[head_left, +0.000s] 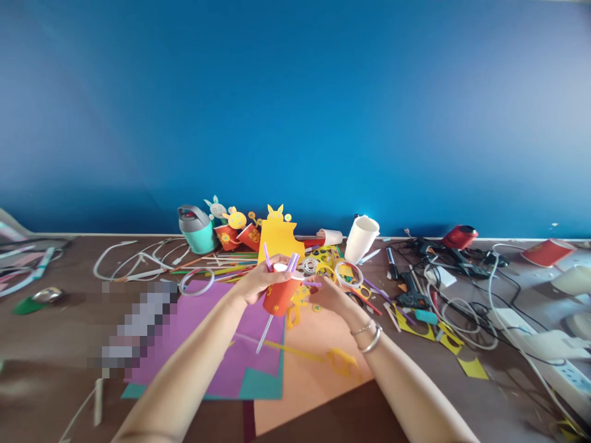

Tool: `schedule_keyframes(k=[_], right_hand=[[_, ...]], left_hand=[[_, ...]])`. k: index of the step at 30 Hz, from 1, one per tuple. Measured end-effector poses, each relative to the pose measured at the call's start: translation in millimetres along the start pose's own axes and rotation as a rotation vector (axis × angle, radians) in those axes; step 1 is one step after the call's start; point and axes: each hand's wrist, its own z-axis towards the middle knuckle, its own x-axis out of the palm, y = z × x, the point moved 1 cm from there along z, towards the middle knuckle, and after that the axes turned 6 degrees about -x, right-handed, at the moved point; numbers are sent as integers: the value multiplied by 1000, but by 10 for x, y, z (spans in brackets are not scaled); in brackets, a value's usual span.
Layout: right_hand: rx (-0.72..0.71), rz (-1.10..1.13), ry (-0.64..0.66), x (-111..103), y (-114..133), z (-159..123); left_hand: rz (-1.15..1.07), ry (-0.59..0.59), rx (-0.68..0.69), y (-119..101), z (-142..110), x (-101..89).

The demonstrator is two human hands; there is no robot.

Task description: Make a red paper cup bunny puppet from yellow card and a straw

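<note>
One red cup (pixel 278 299), rim up, axis leaning right; left fingers (pixel 271 277) gripping it, right fingers (pixel 318 288) beside it, opening unclear

A pixelated patch (pixel 138 326) masks something beside the purple sheet (pixel 203 351). The cup (pixel 279 299) hides some fingers of the left hand (pixel 256 283); the right hand's (pixel 327 295) exact grip is unclear. The yellow cutout (pixel 344 363) is blurred. The right edge cuts the power strip (pixel 570 372).
</note>
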Motion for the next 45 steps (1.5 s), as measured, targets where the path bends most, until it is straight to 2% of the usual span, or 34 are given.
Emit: schedule_keyframes(k=[2,3,6,8,12,17,29,45], right_hand=[[54,91,44,-165,-6,48],[92,176,24,-246,8,64],[135,494,-202,-432,118,71],[100,624,-290,-483,226,44],[106,719,-300,-483,410,-27],[97,727,-280,-469,488,-58],[18,578,-243,-448,504,-47],[-39,487,-266,-439,505,-44]], left_hand=[[-17,-4,-13,-7,-2,2],[-20,-7,-19,-9,-2,8],[-27,-10,-41,0,3,57],[-40,-8,-51,20,9,111],[-32,-48,-45,75,21,209],[-27,-23,-37,114,20,258],[-78,6,-52,124,18,289],[-83,11,-77,116,4,299]])
